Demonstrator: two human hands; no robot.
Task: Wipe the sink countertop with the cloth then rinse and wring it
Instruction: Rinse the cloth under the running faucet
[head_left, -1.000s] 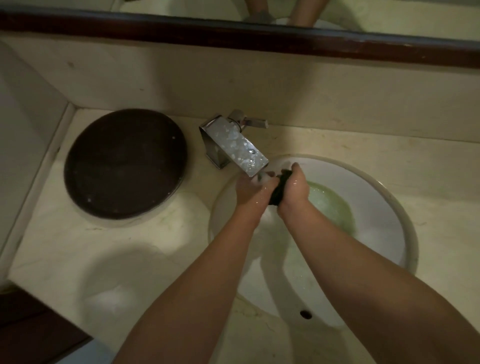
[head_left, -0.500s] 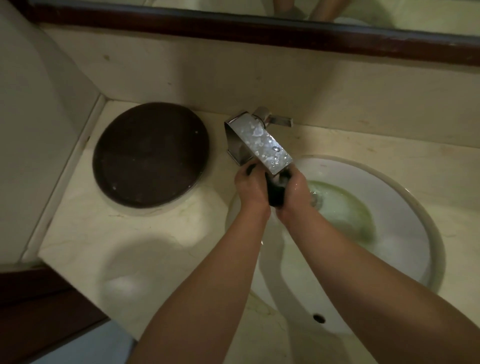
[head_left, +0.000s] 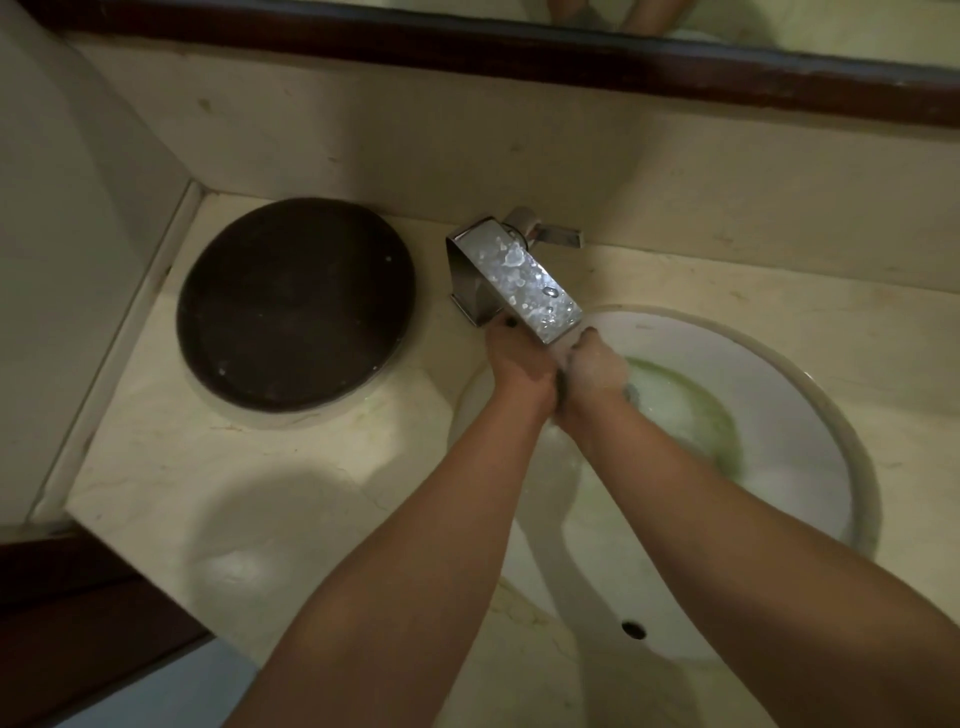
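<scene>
My left hand (head_left: 519, 364) and my right hand (head_left: 592, 374) are pressed together over the white sink basin (head_left: 810, 415), just under the chrome faucet spout (head_left: 519, 275). Both close on a dark cloth (head_left: 562, 385), of which only a thin dark strip shows between the palms and a bit by my left fingertips. Greenish water pools around the drain to the right of my hands. The beige marble countertop (head_left: 291, 499) lies to the left of the basin.
A round dark brown lid or tray (head_left: 296, 306) sits on the counter at back left. The faucet lever (head_left: 550, 234) points right near the backsplash. A dark wooden mirror frame (head_left: 467, 41) runs along the top. The overflow hole (head_left: 634, 630) is at the basin's near side.
My hands have pressed closer together under the spout, so less of the cloth shows. The view has shifted left, putting the basin further right in frame.
</scene>
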